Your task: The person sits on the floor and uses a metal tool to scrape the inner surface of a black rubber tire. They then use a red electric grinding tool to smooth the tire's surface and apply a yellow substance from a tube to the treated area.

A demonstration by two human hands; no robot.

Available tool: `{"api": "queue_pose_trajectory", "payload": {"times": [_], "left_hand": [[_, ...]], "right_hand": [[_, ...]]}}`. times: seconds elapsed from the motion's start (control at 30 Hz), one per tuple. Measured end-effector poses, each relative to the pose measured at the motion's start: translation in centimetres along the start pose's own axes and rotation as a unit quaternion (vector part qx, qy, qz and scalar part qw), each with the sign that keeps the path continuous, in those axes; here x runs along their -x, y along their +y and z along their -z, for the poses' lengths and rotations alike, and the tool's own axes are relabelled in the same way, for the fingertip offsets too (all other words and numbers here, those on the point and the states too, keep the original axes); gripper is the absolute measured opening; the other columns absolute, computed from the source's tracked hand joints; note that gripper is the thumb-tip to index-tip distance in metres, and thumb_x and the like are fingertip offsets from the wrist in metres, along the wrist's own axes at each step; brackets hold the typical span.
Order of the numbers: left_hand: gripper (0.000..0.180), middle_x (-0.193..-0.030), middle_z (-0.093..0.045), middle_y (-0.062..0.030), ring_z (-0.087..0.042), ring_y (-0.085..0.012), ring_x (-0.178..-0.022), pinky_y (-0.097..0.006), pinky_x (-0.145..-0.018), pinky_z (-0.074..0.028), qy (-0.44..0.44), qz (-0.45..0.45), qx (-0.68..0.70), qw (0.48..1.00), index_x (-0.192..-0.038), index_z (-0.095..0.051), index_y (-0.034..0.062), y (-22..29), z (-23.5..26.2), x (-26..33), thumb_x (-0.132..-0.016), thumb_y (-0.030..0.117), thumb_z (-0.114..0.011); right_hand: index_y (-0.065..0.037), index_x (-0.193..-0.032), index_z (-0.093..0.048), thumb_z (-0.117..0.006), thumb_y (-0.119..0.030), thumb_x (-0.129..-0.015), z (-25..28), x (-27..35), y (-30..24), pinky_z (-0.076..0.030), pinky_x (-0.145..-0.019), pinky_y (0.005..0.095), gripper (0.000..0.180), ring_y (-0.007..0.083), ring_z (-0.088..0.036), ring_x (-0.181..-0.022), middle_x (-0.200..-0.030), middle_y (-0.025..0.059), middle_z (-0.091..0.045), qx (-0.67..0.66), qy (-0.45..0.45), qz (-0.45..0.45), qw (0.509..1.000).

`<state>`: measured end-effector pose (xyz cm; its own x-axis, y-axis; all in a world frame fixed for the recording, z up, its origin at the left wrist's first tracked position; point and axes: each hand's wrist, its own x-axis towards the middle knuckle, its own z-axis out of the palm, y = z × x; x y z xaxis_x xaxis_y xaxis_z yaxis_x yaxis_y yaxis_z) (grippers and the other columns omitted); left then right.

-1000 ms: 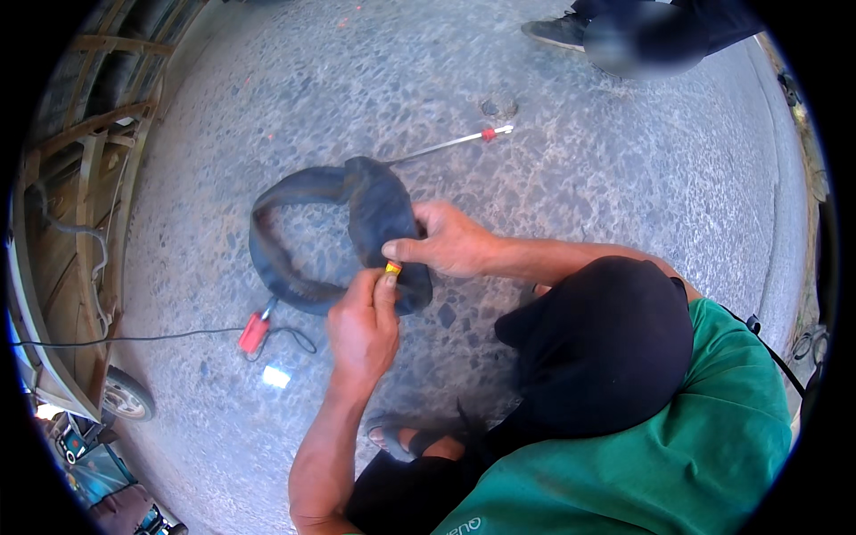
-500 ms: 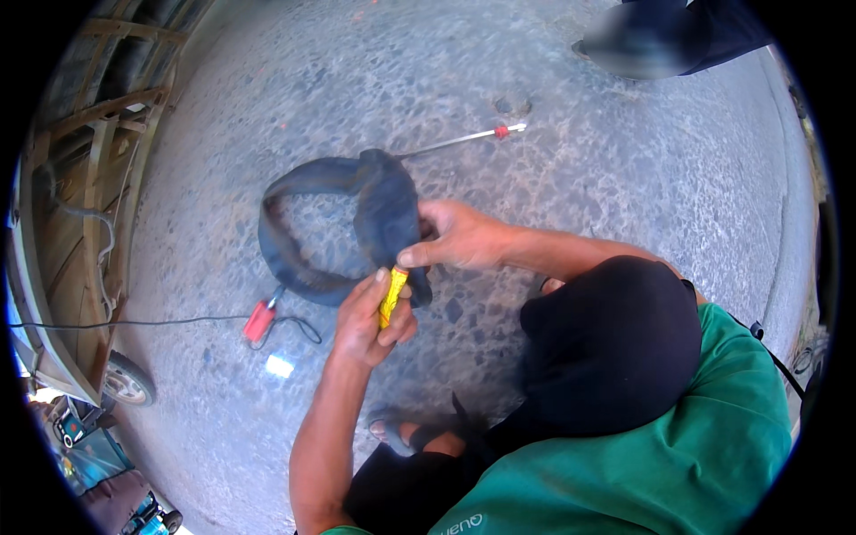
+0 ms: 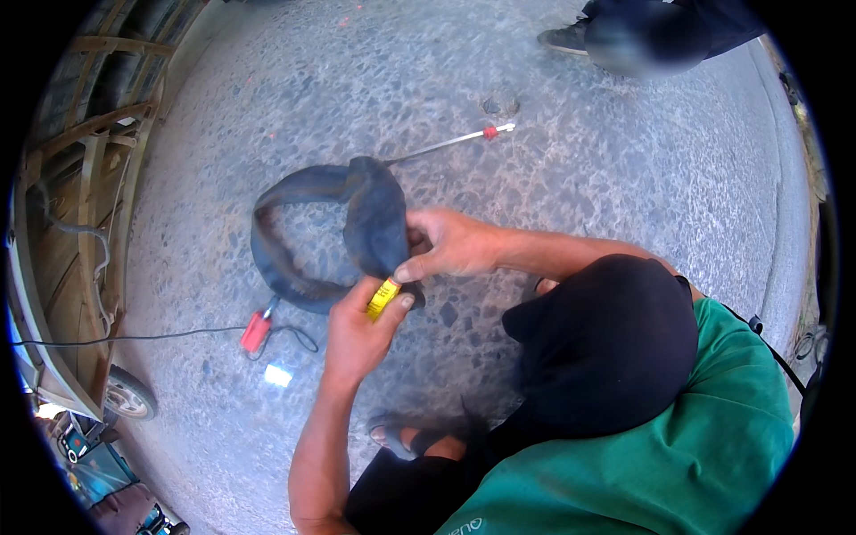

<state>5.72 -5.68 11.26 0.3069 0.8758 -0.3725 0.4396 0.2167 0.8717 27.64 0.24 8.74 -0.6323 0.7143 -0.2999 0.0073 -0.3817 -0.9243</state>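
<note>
A small yellow tube [image 3: 383,299] with a reddish end is gripped in my left hand [image 3: 358,323], its fingers closed around it. My right hand [image 3: 455,242] is closed at the right edge of a black rubber inner tube [image 3: 374,223], with the fingers partly hidden behind the rubber. Its thumb tip meets the upper end of the yellow tube. The inner tube forms a loop over the floor, its right part broad and flattened. What my right fingertips pinch behind the thumb is hidden.
A thin metal rod [image 3: 455,143] with a red band lies beyond the inner tube. A red corded tool [image 3: 256,332] rests at left, its black cable [image 3: 143,338] crossing the floor. Wooden framework [image 3: 89,192] stands far left, above a wheel [image 3: 130,392]. Another person's shoe [image 3: 563,38] shows at top right.
Both hands have shifted slightly, and the yellow tube has tilted more to the right. The left fingers wrap it differently, covering more of its lower end. The other person's shoe now shows more.
</note>
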Motion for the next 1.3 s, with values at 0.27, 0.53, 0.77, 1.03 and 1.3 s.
{"api": "queue_pose_trajectory", "payload": {"times": [0.27, 0.53, 0.77, 1.03, 1.3], "left_hand": [[0.016, -0.081, -0.066, -0.0029, -0.059, -0.0083, -0.071, -0.027, -0.065, -0.048, 0.01, -0.007, 0.068, 0.998, -0.101, -0.065, -0.0005, -1.8, 0.2, 0.5, -0.098, 0.015, -0.067], [0.015, -0.086, -0.065, -0.0114, -0.061, -0.0222, -0.076, -0.036, -0.073, -0.05, 0.182, -0.044, -0.05, 0.981, -0.104, -0.067, 0.0002, -13.4, 2.3, 2.9, -0.094, 0.012, -0.07], [0.017, -0.092, -0.063, -0.0181, -0.062, -0.0414, -0.085, -0.049, -0.074, -0.05, 0.133, -0.065, -0.333, 0.931, -0.099, -0.067, 0.0042, -20.9, 3.1, 6.8, -0.087, 0.015, -0.073], [0.026, -0.099, -0.065, -0.0171, -0.062, -0.0404, -0.093, -0.05, -0.08, -0.05, 0.159, -0.054, -0.36, 0.918, -0.106, -0.067, 0.0052, -18.0, 3.3, 5.7, -0.084, 0.017, -0.075], [0.048, -0.116, -0.063, -0.0173, -0.06, -0.0379, -0.105, -0.048, -0.091, -0.048, 0.191, -0.22, -0.312, 0.904, -0.117, -0.064, 0.0043, -8.2, 0.9, 2.5, -0.075, 0.017, -0.085]], "right_hand": [[0.006, -0.133, -0.054, -0.08, -0.016, -0.086, 0.1, 0.0, 0.4, -0.049, -0.106, 0.0391, 0.059, 0.0242, -0.064, -0.115, -0.125, 0.0165, -0.066, -0.009, 0.006, 0.006, 1.0], [0.005, -0.136, -0.052, -0.078, -0.012, -0.085, 0.7, 0.1, 0.2, -0.048, -0.107, 0.0393, 0.06, 0.0238, -0.063, -0.116, -0.127, 0.0151, -0.064, -0.036, 0.012, 0.008, 0.999], [0.005, -0.138, -0.051, -0.073, -0.006, -0.084, 1.0, 0.1, 0.0, -0.048, -0.107, 0.0377, 0.059, 0.0222, -0.061, -0.117, -0.128, 0.0137, -0.063, -0.042, -0.002, 0.031, 0.999], [0.004, -0.139, -0.05, -0.072, -0.004, -0.084, 1.1, 0.5, -0.7, -0.047, -0.108, 0.0384, 0.059, 0.022, -0.059, -0.119, -0.13, 0.0131, -0.061, -0.052, -0.03, 0.043, 0.997], [0.005, -0.141, -0.048, -0.073, -0.005, -0.083, 0.8, 0.0, -0.4, -0.044, -0.11, 0.0385, 0.064, 0.0216, -0.057, -0.122, -0.133, 0.0132, -0.059, -0.132, -0.053, 0.064, 0.988]]}}
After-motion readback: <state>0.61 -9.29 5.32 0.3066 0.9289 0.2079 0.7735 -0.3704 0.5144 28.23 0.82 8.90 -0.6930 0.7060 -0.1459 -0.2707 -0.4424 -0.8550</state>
